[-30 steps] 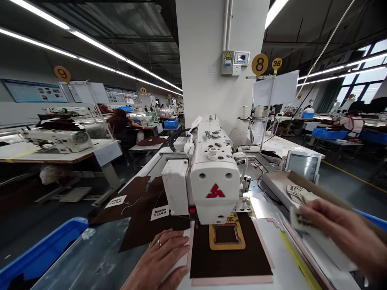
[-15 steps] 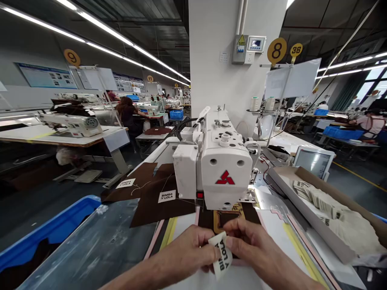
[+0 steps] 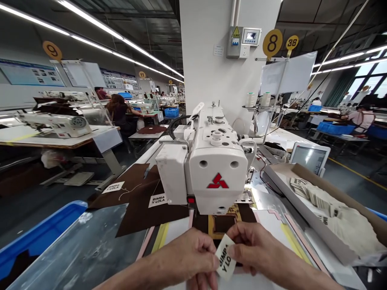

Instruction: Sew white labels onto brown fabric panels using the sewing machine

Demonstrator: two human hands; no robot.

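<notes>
My left hand (image 3: 193, 255) and my right hand (image 3: 256, 249) meet low in the middle, both pinching one small white label (image 3: 225, 256) printed BIMBA Y LOLA. The label is held tilted just in front of the white sewing machine (image 3: 211, 165). Under the machine head lies dark brown fabric (image 3: 222, 223) with a yellow frame (image 3: 234, 211) on it. At the right a long cardboard box (image 3: 302, 209) holds several more white labels (image 3: 317, 199).
Brown fabric pieces (image 3: 142, 201) with sewn labels lie left of the machine. A blue bin (image 3: 39, 237) sits at the lower left, a small screen (image 3: 310, 157) at the right. A white pillar (image 3: 226, 60) rises behind. Other people work at distant tables.
A second ago my left hand lay flat by the fabric and my right hand was at the label box. Both hands came together on one label and have turned it slightly.
</notes>
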